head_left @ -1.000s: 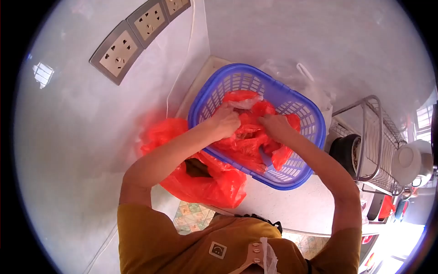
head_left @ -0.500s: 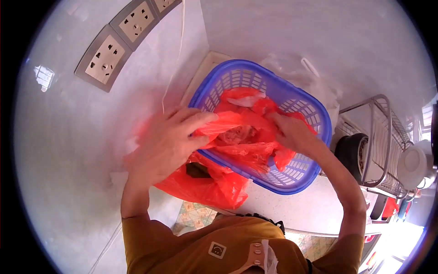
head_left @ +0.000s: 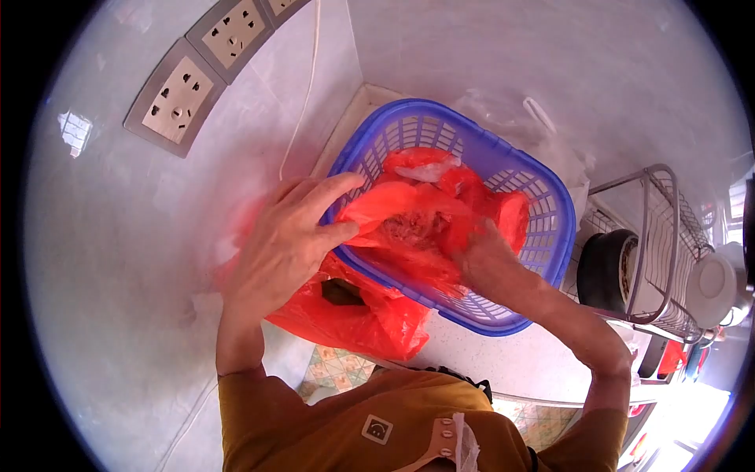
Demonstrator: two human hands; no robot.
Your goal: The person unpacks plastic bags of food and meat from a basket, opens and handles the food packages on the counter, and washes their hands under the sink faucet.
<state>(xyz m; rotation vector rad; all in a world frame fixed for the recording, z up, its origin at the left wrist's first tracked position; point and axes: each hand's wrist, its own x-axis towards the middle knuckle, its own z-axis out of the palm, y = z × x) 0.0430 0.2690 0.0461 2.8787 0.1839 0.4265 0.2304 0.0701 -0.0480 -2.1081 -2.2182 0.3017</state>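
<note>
Some fingertips hide at the red bag [head_left: 510,216], leaving the grip of left hand [head_left: 285,245] and right hand [head_left: 489,258] unclear.

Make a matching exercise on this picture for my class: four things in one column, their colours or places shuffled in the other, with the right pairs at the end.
Things:
1. Basket
2. Open plastic bag in the basket
3. Shirt
4. Socket panels

Descriptions:
A. mustard yellow
B. on the wall
C. blue
D. red

Right pairs: 1-C, 2-D, 3-A, 4-B
</note>
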